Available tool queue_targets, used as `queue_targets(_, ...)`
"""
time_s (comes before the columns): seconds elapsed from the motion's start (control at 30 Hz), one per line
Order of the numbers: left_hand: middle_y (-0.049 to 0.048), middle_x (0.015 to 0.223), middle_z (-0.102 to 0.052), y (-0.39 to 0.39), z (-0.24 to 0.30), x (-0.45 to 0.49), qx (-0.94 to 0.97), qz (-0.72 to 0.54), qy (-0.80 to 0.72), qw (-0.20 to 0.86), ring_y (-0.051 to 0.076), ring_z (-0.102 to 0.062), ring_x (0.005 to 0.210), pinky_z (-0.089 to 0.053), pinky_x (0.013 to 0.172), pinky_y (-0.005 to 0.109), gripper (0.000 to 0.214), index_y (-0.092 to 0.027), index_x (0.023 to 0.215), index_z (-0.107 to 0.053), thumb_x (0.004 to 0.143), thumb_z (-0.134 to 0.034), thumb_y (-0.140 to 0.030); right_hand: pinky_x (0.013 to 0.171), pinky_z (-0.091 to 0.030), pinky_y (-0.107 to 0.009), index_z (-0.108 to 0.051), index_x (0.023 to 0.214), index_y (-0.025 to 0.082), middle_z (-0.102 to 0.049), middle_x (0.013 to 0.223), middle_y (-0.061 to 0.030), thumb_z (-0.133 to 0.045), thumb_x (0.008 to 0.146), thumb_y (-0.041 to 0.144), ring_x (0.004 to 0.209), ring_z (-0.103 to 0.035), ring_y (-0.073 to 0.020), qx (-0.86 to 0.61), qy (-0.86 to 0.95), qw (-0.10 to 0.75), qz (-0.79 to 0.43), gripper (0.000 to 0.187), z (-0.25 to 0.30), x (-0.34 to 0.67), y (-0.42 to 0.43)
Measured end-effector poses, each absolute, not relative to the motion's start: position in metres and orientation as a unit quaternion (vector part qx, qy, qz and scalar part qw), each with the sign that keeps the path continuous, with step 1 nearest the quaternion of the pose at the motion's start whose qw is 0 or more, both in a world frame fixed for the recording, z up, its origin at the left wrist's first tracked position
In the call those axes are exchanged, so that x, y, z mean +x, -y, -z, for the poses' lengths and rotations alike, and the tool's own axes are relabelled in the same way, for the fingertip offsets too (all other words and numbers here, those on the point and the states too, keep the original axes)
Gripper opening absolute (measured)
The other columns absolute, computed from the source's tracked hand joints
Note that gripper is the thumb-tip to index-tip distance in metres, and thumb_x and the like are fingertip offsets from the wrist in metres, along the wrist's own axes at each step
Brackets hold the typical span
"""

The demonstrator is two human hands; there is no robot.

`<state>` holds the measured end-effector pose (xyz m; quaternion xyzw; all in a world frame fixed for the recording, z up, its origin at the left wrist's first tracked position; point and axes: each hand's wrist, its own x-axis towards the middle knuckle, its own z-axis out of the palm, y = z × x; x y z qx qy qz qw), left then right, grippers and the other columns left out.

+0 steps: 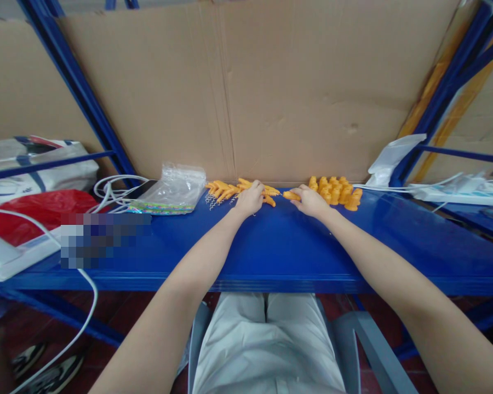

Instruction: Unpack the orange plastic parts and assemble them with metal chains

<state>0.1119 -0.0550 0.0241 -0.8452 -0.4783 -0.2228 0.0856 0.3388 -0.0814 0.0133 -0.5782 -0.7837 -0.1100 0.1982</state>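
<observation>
My left hand rests among a row of long orange pieces, its fingers bent and closed; what they hold is hidden. One curved orange piece sticks out beside its fingers. Between the thumb and fingers of my right hand is a small orange plastic piece, pointing left toward the other hand. Several upright orange knob-shaped pieces stand in rows just right of this hand. Small wavy metal springs lie in front of the long pieces, at their left end.
Everything lies on a blue metal table backed by a cardboard sheet. Clear plastic bags are on the left, near white cables and a red bag. Blue uprights flank the table. A power strip lies right.
</observation>
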Motion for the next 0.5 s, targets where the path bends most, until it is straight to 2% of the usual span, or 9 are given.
queue_targets(0.23, 0.0108, 0.116, -0.061, 0.048, -0.016, 0.113, -0.872, 0.250, 0.412, 0.078, 0.027, -0.063, 0.106, -0.053, 0.090, 0.041, 0.017, -0.017, 0.106, -0.060, 0.091, -0.052, -0.019, 0.101, -0.050, -0.042, -0.064, 0.135, 0.014, -0.064, 0.121, -0.0173, -0.053, 0.095, 0.023, 0.111, -0.066, -0.0292, -0.557, 0.796, 0.218, 0.093, 0.043, -0.014, 0.332, 0.084)
queue_targets(0.5, 0.0090, 0.110, -0.064, 0.038, -0.010, 0.110, -0.884, 0.260, 0.381, 0.079, 0.023, -0.063, 0.104, -0.052, 0.094, 0.037, 0.018, -0.018, 0.101, -0.065, 0.097, -0.048, -0.023, 0.105, -0.049, -0.048, -0.063, 0.132, 0.016, -0.064, 0.125, -0.0153, -0.059, 0.087, 0.018, 0.118, -0.063, -0.0289, -0.498, 0.799, 0.333, 0.048, 0.045, -0.006, 0.340, 0.068)
